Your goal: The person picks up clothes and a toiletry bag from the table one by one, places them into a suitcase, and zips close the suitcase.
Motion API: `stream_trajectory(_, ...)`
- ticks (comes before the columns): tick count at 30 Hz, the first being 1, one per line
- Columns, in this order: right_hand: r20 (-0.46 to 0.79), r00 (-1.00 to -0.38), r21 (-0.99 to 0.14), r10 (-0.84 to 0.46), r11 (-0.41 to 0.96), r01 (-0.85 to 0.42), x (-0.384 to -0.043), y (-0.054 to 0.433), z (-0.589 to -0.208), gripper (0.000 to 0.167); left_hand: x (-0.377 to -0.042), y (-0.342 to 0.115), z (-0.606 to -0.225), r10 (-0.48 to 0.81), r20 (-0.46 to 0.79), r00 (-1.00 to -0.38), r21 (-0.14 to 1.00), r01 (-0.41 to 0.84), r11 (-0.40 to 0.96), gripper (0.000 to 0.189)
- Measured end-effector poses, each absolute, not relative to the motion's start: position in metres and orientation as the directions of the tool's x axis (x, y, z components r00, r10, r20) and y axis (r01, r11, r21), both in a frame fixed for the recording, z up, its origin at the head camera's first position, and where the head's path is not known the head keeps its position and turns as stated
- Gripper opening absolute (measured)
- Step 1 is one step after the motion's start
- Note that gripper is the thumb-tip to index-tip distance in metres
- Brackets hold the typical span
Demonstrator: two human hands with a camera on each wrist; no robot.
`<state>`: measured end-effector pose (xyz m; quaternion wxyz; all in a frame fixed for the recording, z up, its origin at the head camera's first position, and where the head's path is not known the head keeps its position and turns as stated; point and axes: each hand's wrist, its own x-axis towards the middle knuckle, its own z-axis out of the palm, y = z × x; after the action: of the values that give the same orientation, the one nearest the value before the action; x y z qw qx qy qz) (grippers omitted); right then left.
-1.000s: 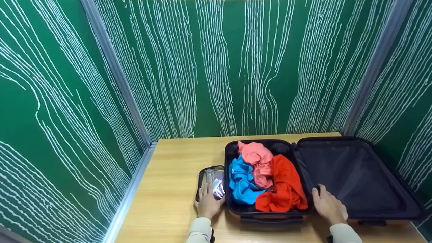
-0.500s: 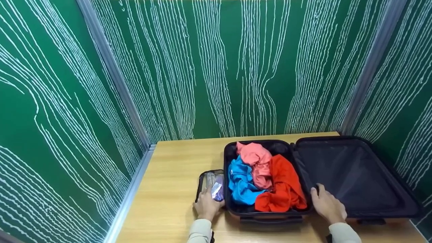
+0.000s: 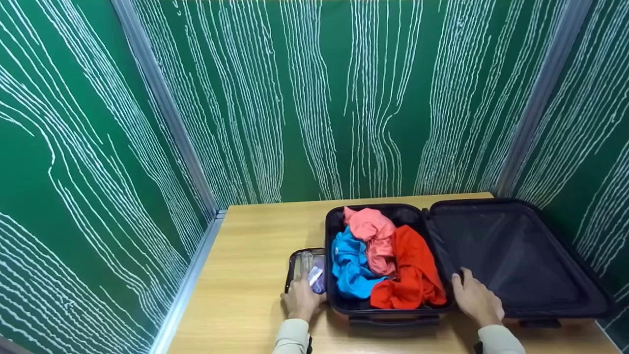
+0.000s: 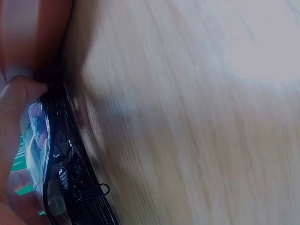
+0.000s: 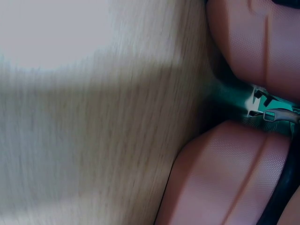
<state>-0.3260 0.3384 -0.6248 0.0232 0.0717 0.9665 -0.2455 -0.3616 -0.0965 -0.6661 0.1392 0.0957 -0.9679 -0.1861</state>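
Note:
In the head view my left hand (image 3: 301,300) lies over the near end of a clear pouch (image 3: 295,260) with black edging and a zip. A purple item with a white label shows inside it. In the left wrist view the thumb (image 4: 28,89) is on a corner of the pouch (image 4: 56,154). My right hand (image 3: 477,301) grips the near inner corner of the suitcase lid (image 3: 506,255). Its fingers are partly hidden. To the left of the lid, the suitcase base (image 3: 388,312) holds crumpled pink (image 3: 368,223), blue (image 3: 351,270) and red clothes (image 3: 415,270).
The spread suitcase stands on a wooden table (image 3: 255,246). Its outer shell (image 5: 234,173) is orange-brown in the right wrist view. Green panels (image 3: 314,98) with white wavy lines enclose the table's back and sides, joined by grey posts (image 3: 162,98).
The pouch's far edge sits slightly nearer, and my left fingers have drawn back a little towards me over its near end. My right hand stays on the lid corner.

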Motion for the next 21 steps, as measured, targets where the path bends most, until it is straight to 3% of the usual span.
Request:
stream_trajectory(9, -0.066, -0.989, -0.471, 0.135, 0.869, 0.15, -0.3245, 0.3366, -0.6258, 0.08, -0.3584, -0.0979, -0.6635, -0.217, 0.21, -0.953, 0.361, -0.131, 0.923, 0.09)
stream_trajectory(21, -0.058, -0.991, -0.48, 0.12, 0.867, 0.133, -0.3276, 0.3374, -0.6284, 0.078, -0.3594, -0.0974, -0.6705, -0.204, 0.294, -0.934, 0.325, -0.103, 0.94, 0.084)
